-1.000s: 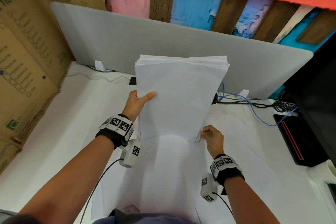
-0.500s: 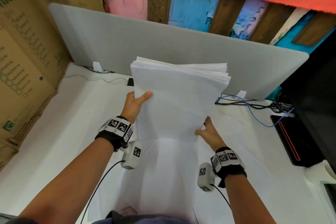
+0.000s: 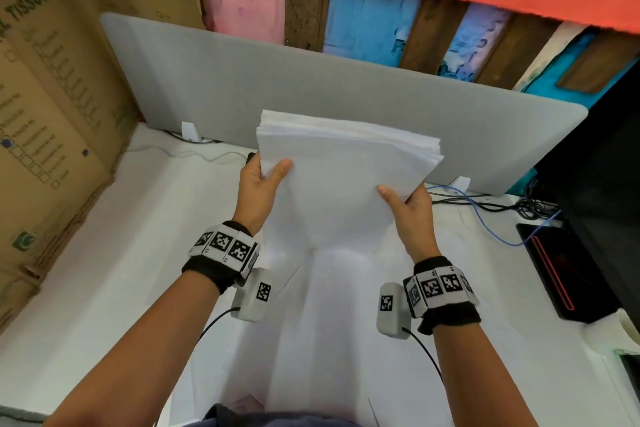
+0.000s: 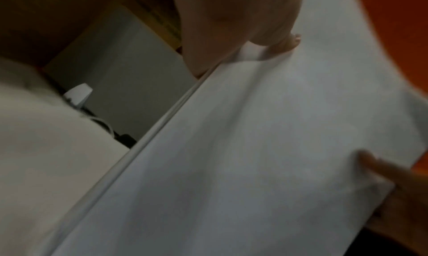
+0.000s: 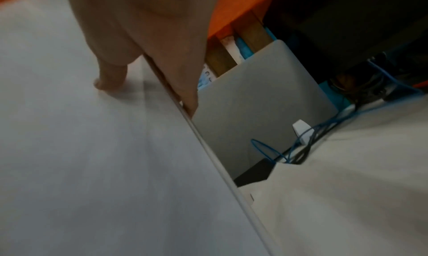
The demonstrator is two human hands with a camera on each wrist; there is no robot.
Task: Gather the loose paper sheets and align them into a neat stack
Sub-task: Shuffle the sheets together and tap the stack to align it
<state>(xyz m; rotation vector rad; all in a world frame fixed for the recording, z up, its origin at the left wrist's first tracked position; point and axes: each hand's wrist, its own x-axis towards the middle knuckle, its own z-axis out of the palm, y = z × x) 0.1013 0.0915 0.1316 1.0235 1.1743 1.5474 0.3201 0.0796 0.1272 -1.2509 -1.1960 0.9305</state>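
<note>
Counting one paper stack (image 3: 341, 180), held by two hands, in front of the one grey divider panel (image 3: 346, 94); individual sheets too many and too close to count. Standing nearly upright, lower edge lifted off the white table (image 3: 86, 270), top edges fanning slightly unevenly. Left hand (image 3: 258, 189) gripping the stack's left edge, thumb curled over the near face, fingers hidden behind. Right hand (image 3: 410, 210) gripping the right edge lower down, thumb pressing on the near face, remaining fingers out of sight behind the paper. Showing, in both wrist views, blurred thumb tips on the sheet face. Lying flat on the table below the stack, more white paper, outline hard to separate from the table. Cutting off a black monitor (image 3: 602, 191) at the frame's right, beyond the panel's end.
</note>
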